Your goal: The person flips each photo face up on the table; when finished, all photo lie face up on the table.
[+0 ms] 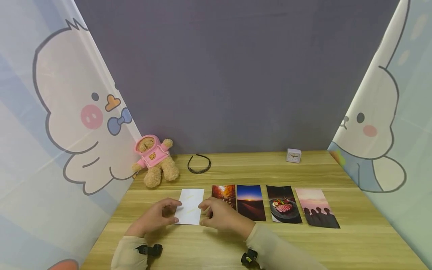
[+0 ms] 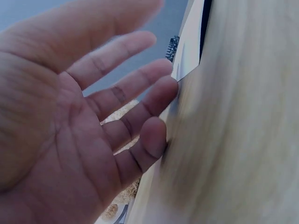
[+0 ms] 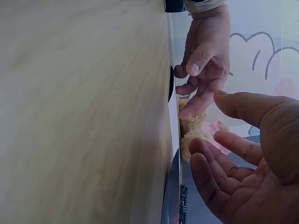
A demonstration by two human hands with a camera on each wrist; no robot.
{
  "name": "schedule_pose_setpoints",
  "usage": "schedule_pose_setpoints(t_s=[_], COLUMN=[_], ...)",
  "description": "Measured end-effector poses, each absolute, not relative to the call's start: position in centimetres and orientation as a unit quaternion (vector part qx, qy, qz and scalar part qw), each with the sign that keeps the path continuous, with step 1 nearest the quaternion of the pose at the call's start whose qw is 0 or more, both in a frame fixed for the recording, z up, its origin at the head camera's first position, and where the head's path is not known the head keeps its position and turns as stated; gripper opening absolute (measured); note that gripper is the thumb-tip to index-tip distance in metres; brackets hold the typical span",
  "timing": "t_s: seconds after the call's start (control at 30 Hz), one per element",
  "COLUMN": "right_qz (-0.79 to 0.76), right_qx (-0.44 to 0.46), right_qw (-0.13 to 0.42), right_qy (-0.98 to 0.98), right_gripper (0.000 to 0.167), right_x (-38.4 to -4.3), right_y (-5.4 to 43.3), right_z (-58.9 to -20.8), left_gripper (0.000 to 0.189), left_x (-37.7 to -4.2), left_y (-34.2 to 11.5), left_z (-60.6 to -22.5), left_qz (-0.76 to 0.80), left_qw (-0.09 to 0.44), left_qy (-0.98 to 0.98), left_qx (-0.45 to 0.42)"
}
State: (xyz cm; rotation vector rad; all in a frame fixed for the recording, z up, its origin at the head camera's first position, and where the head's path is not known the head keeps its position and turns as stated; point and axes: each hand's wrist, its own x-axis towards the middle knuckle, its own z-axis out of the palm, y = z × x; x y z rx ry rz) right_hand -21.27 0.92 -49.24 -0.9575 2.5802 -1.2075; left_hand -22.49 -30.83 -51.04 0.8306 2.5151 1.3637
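Observation:
A white card lies blank side up on the wooden table, faint yellowish marks on it. At its left edge is my left hand, fingers loosely bent and fingertips close to the edge. My right hand is at the opposite edge, thumb and fingers spread apart. In the left wrist view nothing sits in the palm of the left hand; its fingertips are beside the card's corner. The right wrist view has the right hand relaxed and holding nothing. Whether any fingertip touches the card, I cannot tell.
Right of the card lie an autumn photo, partly behind my right hand, a sunset photo, a food photo and a silhouette photo. Behind are a teddy bear, a black headband and a small white clock.

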Motion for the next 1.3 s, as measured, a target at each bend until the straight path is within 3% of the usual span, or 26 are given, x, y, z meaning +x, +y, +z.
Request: schedule_pose_setpoints(t_s=[0.93,1.3], right_qz=[-0.246,-0.221], right_qx=[-0.321,-0.337], right_qw=[0.068,0.053], right_qy=[0.912,0.914], right_gripper=[0.065,0.064], right_x=[-20.4,-20.4], right_y=[-1.5,-1.7], right_z=[-48.6,-49.1], left_gripper=[0.064,0.048], left_x=[-22.5,-22.7], left_y=[-30.0,-29.3], left_z=[-50.9,-51.0], left_qz=[0.381,0.372], left_qw=[0.079,0.070], left_qy=[0.876,0.889], left_qx=[0.286,0.257])
